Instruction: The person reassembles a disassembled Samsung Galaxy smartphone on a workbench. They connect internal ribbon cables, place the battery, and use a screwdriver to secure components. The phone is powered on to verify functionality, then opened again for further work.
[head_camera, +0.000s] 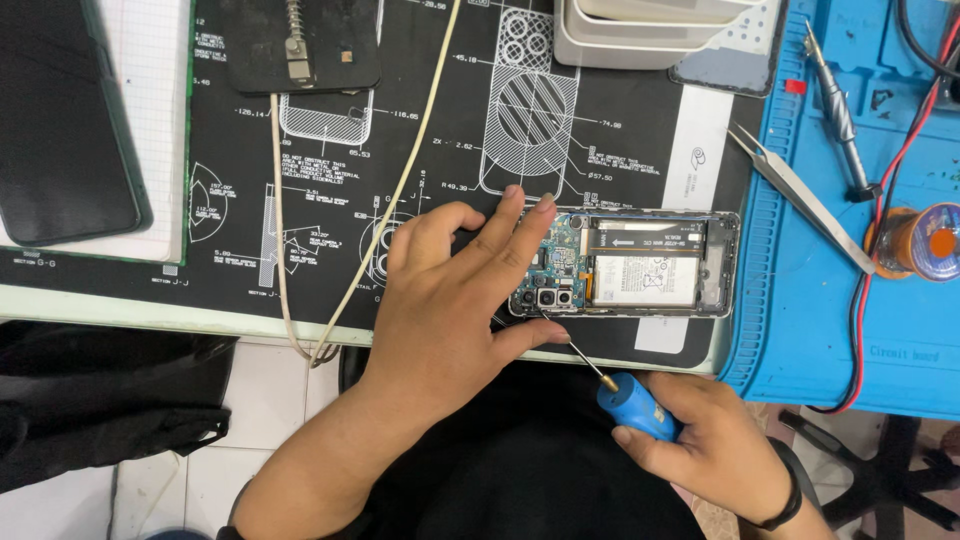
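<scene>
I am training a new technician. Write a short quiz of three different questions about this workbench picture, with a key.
1. True or false: the left hand rests on the opened smartphone with its battery exposed.
2. Which hand holds the blue-handled screwdriver?
3. The metal tweezers lie on: A) the blue silicone mat B) the black printed mat C) the floor

Key: 1 true; 2 the right hand; 3 A

Left hand (450, 300) steadies opened phone (625, 265) — right hand (715, 445) grips screwdriver (625, 400).
</scene>
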